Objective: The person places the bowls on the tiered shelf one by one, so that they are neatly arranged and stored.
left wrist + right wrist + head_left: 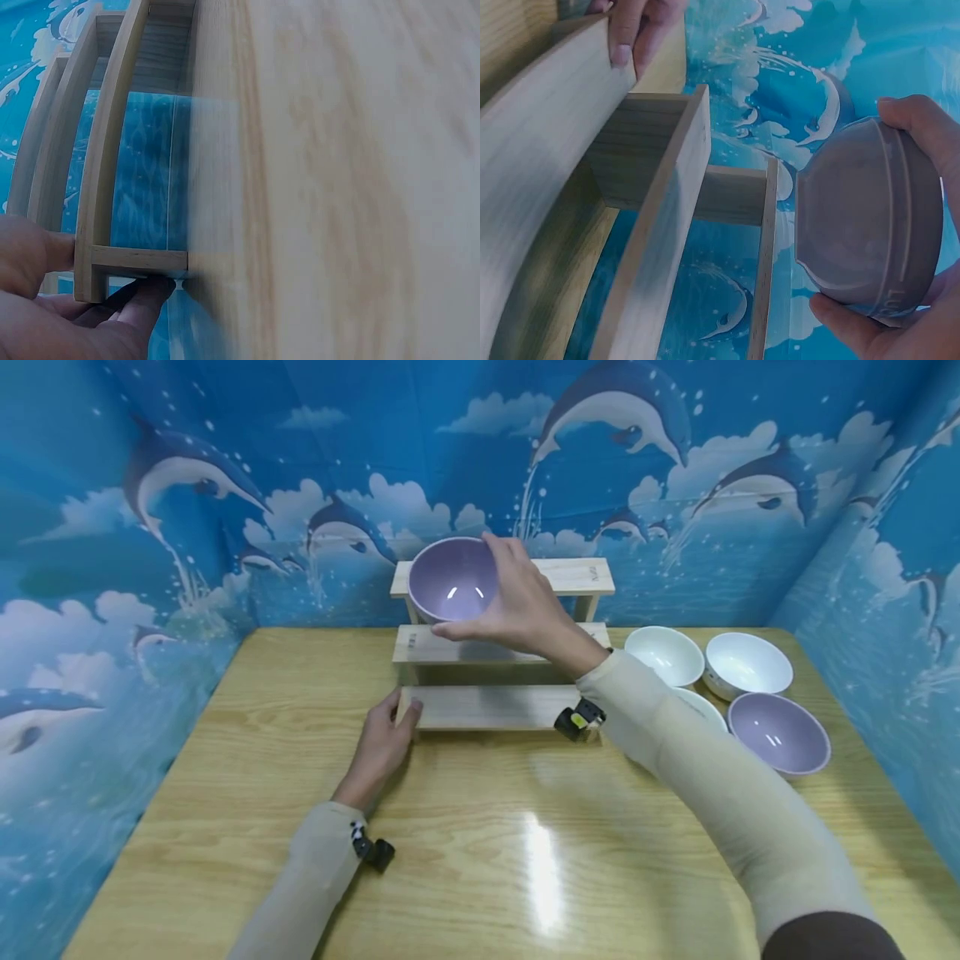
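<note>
A purple bowl (pixel 450 578) is held by its sides between the thumb and fingers of my right hand (pixel 521 602), over the upper tiers of a three-step wooden rack (pixel 495 706). In the right wrist view, the bowl's outer wall (pixel 855 217) appears apart from the rack's top board (pixel 761 270). My left hand (pixel 382 743) grips the left end of the lowest step. The left wrist view shows its thumb on the board's upper face and its fingers (pixel 154 296) beneath.
Right of the rack stand a pale green bowl (pixel 663 653), a white bowl (pixel 748 664), another purple bowl (pixel 780 732) and a light bowl (pixel 701 706) partly behind my right sleeve. A blue dolphin-print backdrop (pixel 420 435) surrounds the wood-grain table (pixel 465 860).
</note>
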`<state>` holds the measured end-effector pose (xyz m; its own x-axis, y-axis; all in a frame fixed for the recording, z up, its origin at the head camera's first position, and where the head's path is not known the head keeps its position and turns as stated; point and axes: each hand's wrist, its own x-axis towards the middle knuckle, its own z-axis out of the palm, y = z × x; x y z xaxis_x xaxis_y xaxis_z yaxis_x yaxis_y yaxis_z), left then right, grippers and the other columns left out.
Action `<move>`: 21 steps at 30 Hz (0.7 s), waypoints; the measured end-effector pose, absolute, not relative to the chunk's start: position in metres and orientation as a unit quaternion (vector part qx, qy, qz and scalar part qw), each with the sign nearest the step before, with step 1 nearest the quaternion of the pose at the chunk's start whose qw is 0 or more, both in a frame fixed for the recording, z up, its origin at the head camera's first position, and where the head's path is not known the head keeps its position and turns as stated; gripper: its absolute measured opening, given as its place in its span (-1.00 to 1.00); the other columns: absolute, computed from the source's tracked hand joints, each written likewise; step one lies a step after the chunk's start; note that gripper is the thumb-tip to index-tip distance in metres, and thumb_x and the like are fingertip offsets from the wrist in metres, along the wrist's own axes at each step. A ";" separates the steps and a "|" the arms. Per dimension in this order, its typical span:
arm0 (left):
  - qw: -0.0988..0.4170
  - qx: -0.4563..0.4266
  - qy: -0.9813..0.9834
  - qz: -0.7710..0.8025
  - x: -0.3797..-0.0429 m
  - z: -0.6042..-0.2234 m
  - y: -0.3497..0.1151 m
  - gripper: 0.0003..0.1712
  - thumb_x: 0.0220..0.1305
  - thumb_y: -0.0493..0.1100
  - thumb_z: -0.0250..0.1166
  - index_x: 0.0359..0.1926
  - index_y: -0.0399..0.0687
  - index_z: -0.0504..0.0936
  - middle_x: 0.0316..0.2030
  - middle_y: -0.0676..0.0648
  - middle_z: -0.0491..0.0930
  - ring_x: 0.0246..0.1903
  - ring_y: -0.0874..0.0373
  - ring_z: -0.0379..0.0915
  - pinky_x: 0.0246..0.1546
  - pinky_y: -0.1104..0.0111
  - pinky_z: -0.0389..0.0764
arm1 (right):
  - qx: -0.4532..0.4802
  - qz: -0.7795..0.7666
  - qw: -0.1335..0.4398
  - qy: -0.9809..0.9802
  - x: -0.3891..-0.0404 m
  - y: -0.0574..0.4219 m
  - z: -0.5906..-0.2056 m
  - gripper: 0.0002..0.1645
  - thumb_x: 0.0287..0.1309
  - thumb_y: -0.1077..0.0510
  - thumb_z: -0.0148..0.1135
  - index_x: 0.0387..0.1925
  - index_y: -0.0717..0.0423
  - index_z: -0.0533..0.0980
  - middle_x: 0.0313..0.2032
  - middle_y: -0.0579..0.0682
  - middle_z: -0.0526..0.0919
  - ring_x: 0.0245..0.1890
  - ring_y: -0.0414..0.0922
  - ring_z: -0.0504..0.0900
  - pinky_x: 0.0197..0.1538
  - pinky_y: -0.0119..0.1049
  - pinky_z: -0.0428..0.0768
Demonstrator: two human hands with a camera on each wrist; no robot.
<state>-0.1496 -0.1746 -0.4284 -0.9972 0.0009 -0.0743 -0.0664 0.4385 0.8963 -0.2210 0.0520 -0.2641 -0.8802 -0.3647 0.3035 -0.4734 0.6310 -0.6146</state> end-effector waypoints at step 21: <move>0.038 -0.035 0.851 0.523 -0.149 -0.428 -0.175 -0.20 0.59 0.07 0.02 0.56 -0.33 -0.01 0.54 -0.28 0.01 0.51 -0.17 -0.01 0.51 0.07 0.10 | 0.163 0.380 0.048 -0.909 -0.265 0.033 -0.257 0.53 -0.27 -0.38 0.62 0.59 0.10 0.01 0.40 0.11 0.28 0.28 -0.03 0.39 0.27 -0.15 0.54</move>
<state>-0.1494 -0.1747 -0.4277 -0.9946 -0.0193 -0.1015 -0.0994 0.4499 0.8875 -0.2650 0.0330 -0.2573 -0.9421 -0.2601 0.2115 -0.3333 0.6580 -0.6752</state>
